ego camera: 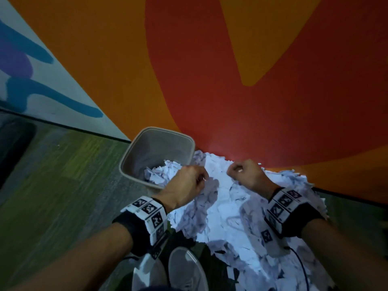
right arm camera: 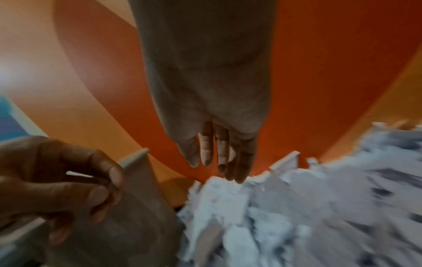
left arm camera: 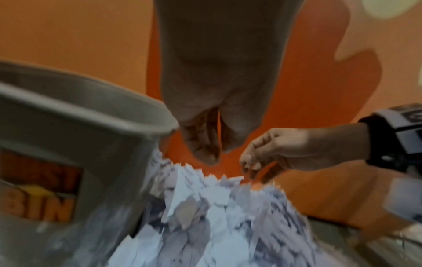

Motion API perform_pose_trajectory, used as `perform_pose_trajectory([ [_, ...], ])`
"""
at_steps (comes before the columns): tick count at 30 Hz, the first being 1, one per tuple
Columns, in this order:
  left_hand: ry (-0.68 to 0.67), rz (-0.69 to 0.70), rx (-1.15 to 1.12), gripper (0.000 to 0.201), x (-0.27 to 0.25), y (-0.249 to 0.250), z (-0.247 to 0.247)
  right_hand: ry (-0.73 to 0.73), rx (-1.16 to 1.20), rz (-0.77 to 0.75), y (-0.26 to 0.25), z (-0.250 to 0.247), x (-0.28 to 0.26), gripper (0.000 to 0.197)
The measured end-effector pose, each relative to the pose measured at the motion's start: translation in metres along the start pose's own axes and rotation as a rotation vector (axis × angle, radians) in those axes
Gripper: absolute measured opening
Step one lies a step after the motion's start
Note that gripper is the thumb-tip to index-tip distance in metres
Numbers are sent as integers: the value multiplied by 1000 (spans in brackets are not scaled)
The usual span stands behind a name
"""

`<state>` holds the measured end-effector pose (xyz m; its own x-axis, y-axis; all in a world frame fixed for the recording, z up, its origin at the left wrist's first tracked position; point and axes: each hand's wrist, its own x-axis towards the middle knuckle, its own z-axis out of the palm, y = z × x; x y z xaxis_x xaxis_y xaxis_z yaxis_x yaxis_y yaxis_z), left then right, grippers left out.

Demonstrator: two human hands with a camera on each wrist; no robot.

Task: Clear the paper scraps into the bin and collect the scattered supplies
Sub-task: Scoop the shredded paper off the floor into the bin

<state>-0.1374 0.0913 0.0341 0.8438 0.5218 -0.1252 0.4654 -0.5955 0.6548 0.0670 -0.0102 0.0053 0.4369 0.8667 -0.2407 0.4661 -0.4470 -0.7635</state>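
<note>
A grey bin (ego camera: 159, 143) stands on the floor against the wall, with white paper scraps (ego camera: 159, 174) inside it. Its side carries an orange label reading BIN (left arm camera: 41, 207). Right of it lies a big pile of white paper scraps (ego camera: 226, 211), reaching the wall. My left hand (ego camera: 189, 183) hovers at the pile's left edge beside the bin's rim (right arm camera: 134, 159), fingers loosely curled, nothing seen in them. My right hand (ego camera: 243, 173) hangs over the pile's far end, its fingers (right arm camera: 220, 155) pointing down and just meeting the top scraps (right arm camera: 219, 184).
An orange and red painted wall (ego camera: 231, 80) rises right behind the bin and pile. Green-grey carpet (ego camera: 63, 185) stretches to the left. My grey shoes (ego camera: 184, 269) stand just before the pile. A thin cable (ego camera: 302, 267) hangs from my right wristband.
</note>
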Motion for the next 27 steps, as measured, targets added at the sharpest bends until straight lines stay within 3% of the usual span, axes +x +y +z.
perform_pose_trajectory([
  [4,-119,-82,19,30,24,-19,55,-33,-148,113,68,9,-3,13],
  [11,-243,-214,59,86,70,-67,127,-154,-406,236,125,50,25,102],
  [15,-266,-211,-8,106,89,-82,147,-228,-522,222,130,73,43,131],
  [21,-194,-236,53,112,108,-111,170,-199,-651,234,123,101,54,111],
  [25,-107,-253,118,76,106,-115,174,-56,-679,90,122,110,54,64],
  [27,-65,-233,98,61,102,-115,174,-66,-700,55,125,108,56,42],
])
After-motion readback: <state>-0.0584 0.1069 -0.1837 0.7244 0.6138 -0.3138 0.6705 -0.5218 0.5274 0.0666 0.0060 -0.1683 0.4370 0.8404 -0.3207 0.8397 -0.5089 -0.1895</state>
